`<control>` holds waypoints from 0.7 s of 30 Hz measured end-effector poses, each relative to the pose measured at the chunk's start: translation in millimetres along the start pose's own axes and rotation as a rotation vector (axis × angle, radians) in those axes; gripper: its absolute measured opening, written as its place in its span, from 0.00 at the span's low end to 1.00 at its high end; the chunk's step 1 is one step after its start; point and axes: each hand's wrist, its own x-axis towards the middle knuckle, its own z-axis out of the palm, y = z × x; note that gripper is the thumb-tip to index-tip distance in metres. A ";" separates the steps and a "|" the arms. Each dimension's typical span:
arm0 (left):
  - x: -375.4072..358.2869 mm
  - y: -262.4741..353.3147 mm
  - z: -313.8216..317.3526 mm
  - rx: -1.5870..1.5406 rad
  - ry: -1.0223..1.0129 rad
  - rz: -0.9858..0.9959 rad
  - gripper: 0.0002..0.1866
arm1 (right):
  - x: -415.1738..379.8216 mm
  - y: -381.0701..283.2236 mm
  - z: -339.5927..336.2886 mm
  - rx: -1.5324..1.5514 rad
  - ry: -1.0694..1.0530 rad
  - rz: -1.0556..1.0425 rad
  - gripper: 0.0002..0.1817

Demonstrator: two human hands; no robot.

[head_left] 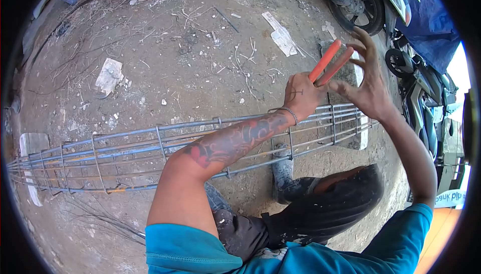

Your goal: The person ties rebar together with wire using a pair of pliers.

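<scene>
My left hand [301, 96] is closed on a pair of pliers [325, 63] with red handles. The two handles stick up past my fist, slightly apart, and the jaws are hidden by the hand. Just right of the handles my right hand [370, 81] is raised, its fingers spread and bent. A long steel rebar cage [160, 141] lies crosswise below my hands, made of lengthwise bars with square wire ties around them. My left forearm passes over the cage, and my left fist overlaps its upper bars near the right end.
Pale blocks sit under the cage, one at the left end [34, 141] and one at the right [362, 139]. Loose wires [107, 221] lie at lower left. Scraps of paper [109, 76] litter the dirt ground. Motorbikes [368, 8] stand at the right beside a blue tarp [431, 18].
</scene>
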 end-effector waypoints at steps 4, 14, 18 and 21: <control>14.2 -15.9 14.8 0.214 0.188 0.379 0.12 | 25.1 -10.2 79.0 0.054 0.301 0.385 0.54; 41.4 -22.6 -2.9 0.323 0.003 0.211 0.12 | 68.1 54.6 116.5 0.664 0.517 0.461 0.31; 51.4 -32.8 0.9 0.479 0.074 0.192 0.11 | 79.6 80.1 132.6 0.928 0.410 0.505 0.23; 56.4 -33.9 2.9 0.587 0.135 0.053 0.11 | 85.7 86.9 142.7 1.082 0.326 0.555 0.18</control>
